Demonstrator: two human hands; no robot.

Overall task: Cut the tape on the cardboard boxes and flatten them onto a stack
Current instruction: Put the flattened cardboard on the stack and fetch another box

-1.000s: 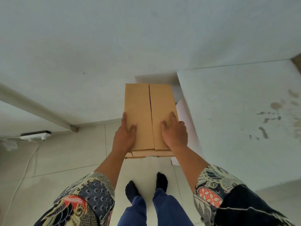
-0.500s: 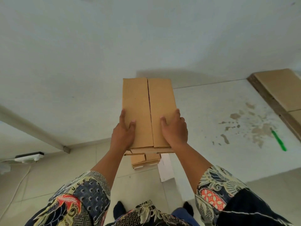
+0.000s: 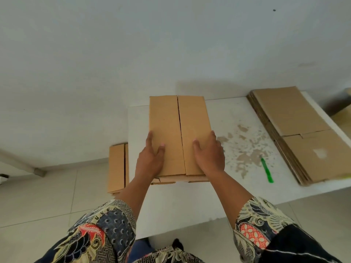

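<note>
— Where are the person's hands?

— Both are on one cardboard box (image 3: 178,133), held over the near-left part of the white table (image 3: 190,202). The left hand (image 3: 151,160) clasps the box's near-left corner, thumb lying on the top face, fingers wrapped down the left side. The right hand (image 3: 209,155) mirrors it at the near-right corner, thumb on top and fingers curled over the right edge (so each hand is gripping the box, neither is slack).

— And how does the box sit?

— Long axis running away from the person, its two top flaps meeting in a seam down the middle. Whether tape covers that seam cannot be told. At the near end, under the hands, more cardboard edges show; whether that is a second box or lower flaps is unclear.

— What lies beyond it?

— To the left, below the table's edge, another box (image 3: 116,168) of the same brown stands on the tiled floor (image 3: 47,196). To the right on the table a green cutter (image 3: 266,170) lies alone, amid a patch where the white surface is worn to brown. Farther right a stack of flattened boxes (image 3: 300,133) fills the table's right end, well apart from the held box.

— Anything nearer?

— Patterned sleeves (image 3: 106,230) cover both forearms, and a pale wall (image 3: 133,44) rises behind the table.
</note>
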